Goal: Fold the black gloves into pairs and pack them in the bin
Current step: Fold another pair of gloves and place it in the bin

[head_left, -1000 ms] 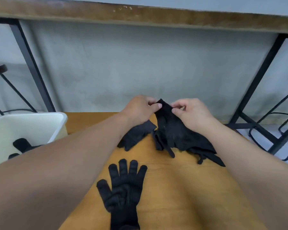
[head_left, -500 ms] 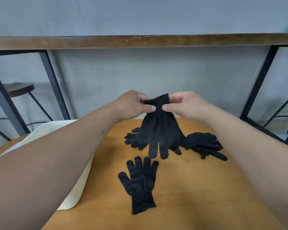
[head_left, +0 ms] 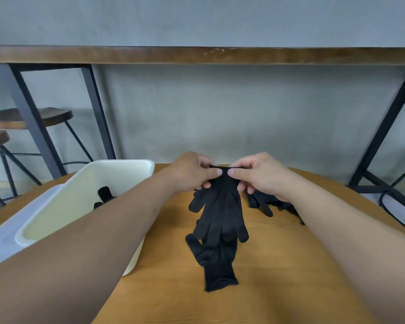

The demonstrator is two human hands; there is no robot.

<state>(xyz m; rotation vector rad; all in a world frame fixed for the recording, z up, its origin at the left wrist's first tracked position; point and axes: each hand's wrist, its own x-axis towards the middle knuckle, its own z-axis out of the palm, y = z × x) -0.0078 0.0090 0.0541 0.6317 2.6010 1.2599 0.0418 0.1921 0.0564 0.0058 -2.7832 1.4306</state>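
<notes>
Both hands, left [head_left: 192, 170] and right [head_left: 257, 174], pinch the cuff of a glove [head_left: 220, 211] that hangs fingers-down from the grip. Below it a second glove [head_left: 214, 265] lies on the bench [head_left: 278, 277]. Left of the grip, the bin [head_left: 117, 174] holds dark gloves [head_left: 104, 195]

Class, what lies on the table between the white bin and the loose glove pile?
Head view: a flat glove, the held glove hanging over it.

Grey wall [head_left: 220, 108], wooden counter [head_left: 197, 54] on black legs, two stools [head_left: 45, 115].
</notes>
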